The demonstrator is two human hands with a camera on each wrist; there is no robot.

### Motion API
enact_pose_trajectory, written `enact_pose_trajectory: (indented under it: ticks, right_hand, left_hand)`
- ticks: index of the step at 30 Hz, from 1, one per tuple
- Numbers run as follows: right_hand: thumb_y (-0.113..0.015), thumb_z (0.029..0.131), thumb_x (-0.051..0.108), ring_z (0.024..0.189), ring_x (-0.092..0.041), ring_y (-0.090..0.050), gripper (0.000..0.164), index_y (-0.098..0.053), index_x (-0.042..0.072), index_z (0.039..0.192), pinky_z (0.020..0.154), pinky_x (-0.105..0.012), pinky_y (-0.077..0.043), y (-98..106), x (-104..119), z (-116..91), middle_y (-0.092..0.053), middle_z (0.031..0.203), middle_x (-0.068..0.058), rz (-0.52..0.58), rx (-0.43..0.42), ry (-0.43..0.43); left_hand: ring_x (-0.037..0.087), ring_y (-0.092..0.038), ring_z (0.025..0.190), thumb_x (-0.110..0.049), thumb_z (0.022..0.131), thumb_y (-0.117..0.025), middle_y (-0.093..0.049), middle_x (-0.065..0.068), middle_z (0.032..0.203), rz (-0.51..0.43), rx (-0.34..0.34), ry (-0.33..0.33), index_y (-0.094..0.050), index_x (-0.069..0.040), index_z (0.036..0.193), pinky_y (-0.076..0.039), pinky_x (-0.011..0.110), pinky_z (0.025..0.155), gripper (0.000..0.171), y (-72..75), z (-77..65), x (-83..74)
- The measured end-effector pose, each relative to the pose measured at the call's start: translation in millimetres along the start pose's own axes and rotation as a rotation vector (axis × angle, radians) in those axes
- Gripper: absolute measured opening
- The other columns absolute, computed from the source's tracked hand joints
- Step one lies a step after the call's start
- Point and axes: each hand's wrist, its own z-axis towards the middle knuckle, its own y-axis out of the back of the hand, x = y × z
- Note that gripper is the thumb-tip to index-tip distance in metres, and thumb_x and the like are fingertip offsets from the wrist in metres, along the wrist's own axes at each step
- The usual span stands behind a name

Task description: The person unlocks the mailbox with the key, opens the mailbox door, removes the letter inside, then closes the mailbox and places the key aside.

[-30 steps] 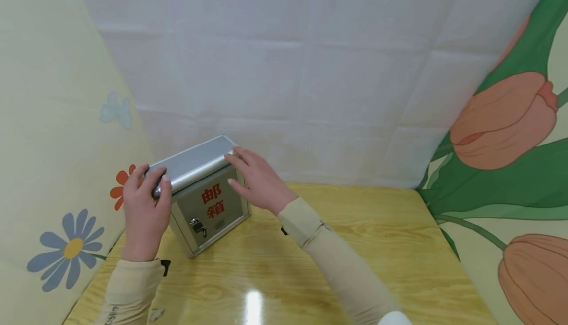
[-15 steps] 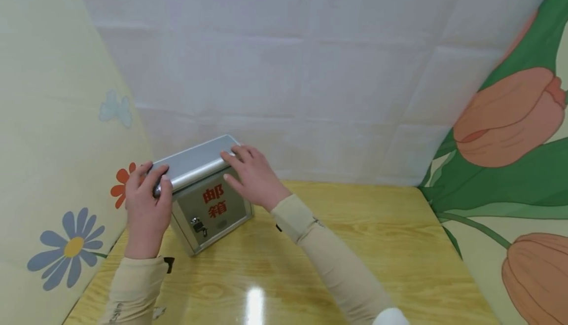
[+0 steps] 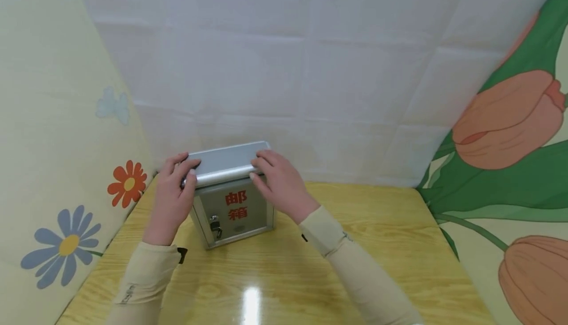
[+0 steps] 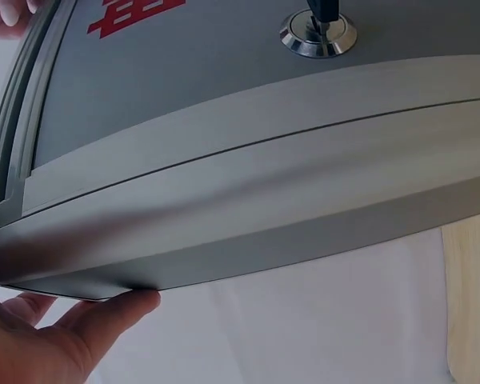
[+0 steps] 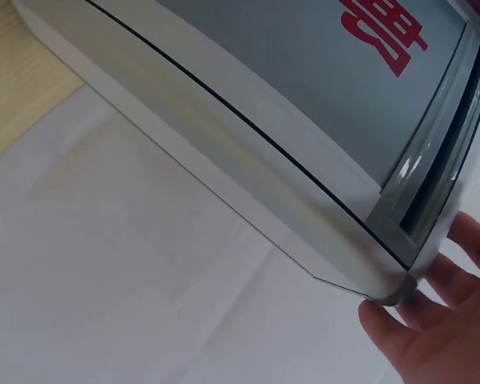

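Observation:
A silver-grey metal mailbox with red characters on its door stands on the wooden table in the head view, its front turned slightly left. My left hand grips its top left corner, fingers over the lid and thumb at the front edge. At the opposite top corner, my right hand holds the lid with bent fingers. Keys hang from the door lock. In the left wrist view, the left fingers touch the box's edge; the right wrist view has the right fingers around a corner.
The wood-grain table extends to the right and front of the mailbox. A white cloth wall rises close behind it. Flower-printed walls flank the table, with a red flower at left and tulips at right.
Both hands have moved the mailbox to the right, away from the left wall. It has turned a little, so its door faces more toward me.

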Motion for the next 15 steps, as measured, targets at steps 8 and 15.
enact_pose_trajectory:
  ticks: [8, 15]
  right_hand:
    - [-0.050, 0.100, 0.026, 0.121, -0.026, -0.046, 0.025, -0.063, 0.010, 0.113, 0.104, -0.038, -0.033, 12.6, -20.9, -29.6, -0.054, 0.128, -0.010, -0.007, -0.097, -0.080]
    - [-0.050, 0.099, 0.025, 0.116, -0.028, -0.048, 0.026, -0.063, 0.007, 0.112, 0.100, -0.040, -0.036, 20.4, -29.6, -47.3, -0.056, 0.125, -0.012, -0.036, -0.158, -0.095]
  left_hand:
    - [0.040, -0.037, 0.125, -0.017, 0.100, -0.044, -0.042, 0.017, 0.138, -0.030, 0.097, -0.070, -0.063, -0.005, 0.122, -0.034, 0.057, 0.093, 0.031, -30.4, 10.7, -11.5]
    - [0.038, -0.037, 0.125, -0.016, 0.100, -0.045, -0.041, 0.017, 0.138, -0.084, 0.138, -0.127, -0.063, -0.005, 0.122, -0.034, 0.054, 0.095, 0.030, -50.0, 16.3, -18.6]
